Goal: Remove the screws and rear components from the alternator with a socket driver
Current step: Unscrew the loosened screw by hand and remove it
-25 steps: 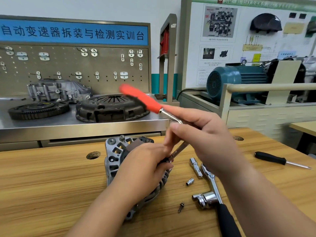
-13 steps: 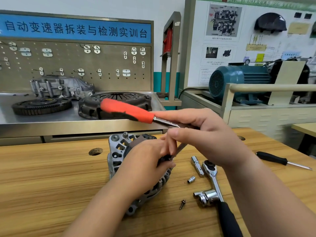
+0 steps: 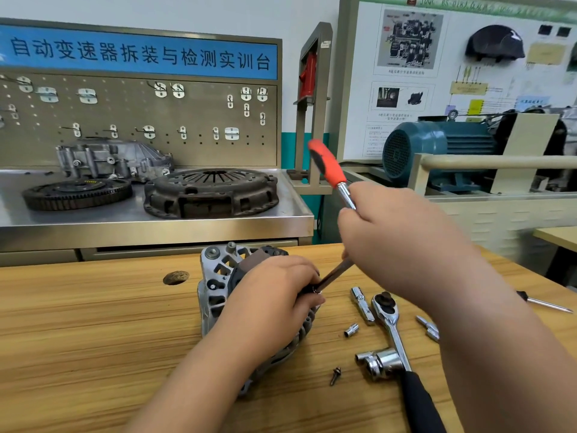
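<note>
A silver alternator (image 3: 215, 295) with a dark rear cover stands on the wooden bench (image 3: 78, 339). My left hand (image 3: 274, 301) lies over its rear face and grips it, hiding most of that face. My right hand (image 3: 393, 242) holds the steel shaft of a socket driver with an orange handle (image 3: 327, 164). The handle points up and to the left. The driver's tip (image 3: 318, 289) meets the alternator at my left fingertips. One loose dark screw (image 3: 335, 375) lies on the bench in front of the alternator.
To the right of the alternator lie a ratchet wrench (image 3: 396, 335), a large socket (image 3: 379, 364), a small socket (image 3: 351, 330), an extension bar (image 3: 362, 304), a bit (image 3: 429, 328) and a black-handled screwdriver (image 3: 543, 303). Behind the bench stand a steel table with a clutch plate (image 3: 212, 192) and flywheel (image 3: 78, 192), and a blue motor (image 3: 437, 151).
The orange handle has swung from pointing left and nearly level to pointing steeply up, as my right hand turned the driver. My left hand has stayed on the alternator.
</note>
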Motion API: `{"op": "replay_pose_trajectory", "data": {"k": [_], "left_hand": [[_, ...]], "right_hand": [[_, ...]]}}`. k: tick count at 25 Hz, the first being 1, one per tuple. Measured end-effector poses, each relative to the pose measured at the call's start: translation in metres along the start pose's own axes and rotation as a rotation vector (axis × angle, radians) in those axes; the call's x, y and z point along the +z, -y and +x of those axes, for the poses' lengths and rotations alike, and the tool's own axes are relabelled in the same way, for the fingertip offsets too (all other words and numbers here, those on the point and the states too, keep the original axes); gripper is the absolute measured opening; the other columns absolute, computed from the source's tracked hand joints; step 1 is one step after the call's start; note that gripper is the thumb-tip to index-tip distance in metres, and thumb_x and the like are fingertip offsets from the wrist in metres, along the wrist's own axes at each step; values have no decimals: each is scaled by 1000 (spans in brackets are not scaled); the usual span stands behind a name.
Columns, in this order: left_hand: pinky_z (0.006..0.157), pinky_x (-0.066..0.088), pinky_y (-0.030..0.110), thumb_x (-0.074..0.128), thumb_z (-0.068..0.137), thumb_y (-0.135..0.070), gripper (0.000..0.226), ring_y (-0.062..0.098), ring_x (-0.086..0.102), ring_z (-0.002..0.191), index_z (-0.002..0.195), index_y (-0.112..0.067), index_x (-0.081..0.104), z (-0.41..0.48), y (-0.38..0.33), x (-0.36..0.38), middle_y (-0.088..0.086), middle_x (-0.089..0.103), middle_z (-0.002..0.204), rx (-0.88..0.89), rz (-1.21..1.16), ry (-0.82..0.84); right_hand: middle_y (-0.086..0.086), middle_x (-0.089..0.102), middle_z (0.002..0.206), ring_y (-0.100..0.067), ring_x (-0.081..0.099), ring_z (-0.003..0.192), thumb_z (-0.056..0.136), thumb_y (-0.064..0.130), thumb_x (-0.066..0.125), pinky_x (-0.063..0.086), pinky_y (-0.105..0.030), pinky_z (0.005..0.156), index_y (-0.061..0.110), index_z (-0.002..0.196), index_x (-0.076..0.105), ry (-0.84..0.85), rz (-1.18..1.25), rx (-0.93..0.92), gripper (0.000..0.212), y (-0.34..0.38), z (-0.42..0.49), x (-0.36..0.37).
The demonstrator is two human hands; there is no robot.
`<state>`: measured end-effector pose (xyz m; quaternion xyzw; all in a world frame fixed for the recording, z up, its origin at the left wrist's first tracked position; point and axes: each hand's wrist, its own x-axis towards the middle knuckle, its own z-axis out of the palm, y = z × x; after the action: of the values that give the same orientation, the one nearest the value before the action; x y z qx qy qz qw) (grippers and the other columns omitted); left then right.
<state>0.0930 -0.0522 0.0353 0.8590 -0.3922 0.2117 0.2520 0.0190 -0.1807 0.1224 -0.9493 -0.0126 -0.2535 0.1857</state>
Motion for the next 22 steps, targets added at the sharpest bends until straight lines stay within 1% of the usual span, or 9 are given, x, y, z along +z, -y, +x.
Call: {"op": "replay_pose_trajectory", "data": {"k": [3, 5, 8, 11, 13, 16, 19, 20, 22], "left_hand": [[89, 39, 21, 61, 87, -34, 16, 5, 51, 101, 95, -22, 67, -1, 3, 3, -13, 63, 106, -4, -1, -13], [89, 42, 24, 62, 86, -34, 16, 6, 53, 100, 95, -21, 67, -1, 4, 3, -13, 64, 105, 3, 0, -20], [88, 43, 26, 63, 85, -36, 16, 7, 53, 99, 92, -21, 66, -1, 4, 5, -13, 64, 103, -13, 0, -40], [77, 40, 25, 64, 83, -40, 18, 7, 51, 92, 88, -23, 64, -1, 6, 6, -14, 61, 93, -38, -11, -48], [68, 33, 22, 63, 83, -43, 19, 5, 48, 87, 90, -26, 65, -2, 7, 5, -15, 57, 88, -42, 0, -39], [75, 40, 24, 61, 85, -41, 19, 6, 51, 94, 93, -26, 68, -3, 6, 4, -13, 63, 98, -15, 3, -27], [84, 41, 25, 62, 85, -38, 17, 6, 52, 96, 89, -22, 69, -2, 4, 4, -12, 66, 102, -18, -20, -50], [86, 40, 23, 62, 85, -38, 17, 5, 52, 97, 89, -22, 69, -1, 4, 5, -12, 66, 103, -18, -12, -53], [86, 39, 21, 62, 85, -37, 16, 5, 52, 97, 88, -23, 69, -1, 4, 5, -13, 66, 102, -17, 0, -46]], "right_hand": [[-1, 55, 70, -22, 55, 71, 95, 17, 39, 52, -35, 69, 14, 75, 52, 84, -24, 41, 24, -1, 8, -5], [-4, 65, 81, -23, 63, 79, 91, 15, 45, 55, -41, 75, 13, 89, 59, 89, 136, 68, 14, -3, 13, -2], [-3, 72, 77, -24, 68, 81, 80, 4, 51, 56, -47, 77, 16, 81, 66, 73, 313, 6, 19, -3, 19, 1], [7, 74, 72, -14, 70, 75, 73, -9, 46, 58, -43, 76, 19, 76, 69, 239, 334, -158, 36, 4, 19, -3], [4, 74, 74, -11, 71, 73, 72, -15, 42, 59, -37, 74, 16, 80, 69, 347, 349, -234, 42, 3, 18, -5], [-5, 75, 80, -17, 72, 72, 83, -17, 41, 60, -31, 70, 12, 96, 67, 399, 547, -196, 41, -4, 19, -2], [-10, 74, 88, -22, 73, 68, 96, -5, 41, 61, -33, 65, 28, 109, 56, 197, 891, 41, 38, -6, 21, 10], [-8, 73, 90, -22, 73, 68, 97, -3, 40, 61, -34, 65, 37, 107, 52, 92, 923, 97, 43, -7, 22, 15], [-4, 72, 92, -18, 73, 69, 97, -2, 39, 61, -35, 67, 49, 110, 47, -5, 849, 51, 53, -10, 20, 19]]}}
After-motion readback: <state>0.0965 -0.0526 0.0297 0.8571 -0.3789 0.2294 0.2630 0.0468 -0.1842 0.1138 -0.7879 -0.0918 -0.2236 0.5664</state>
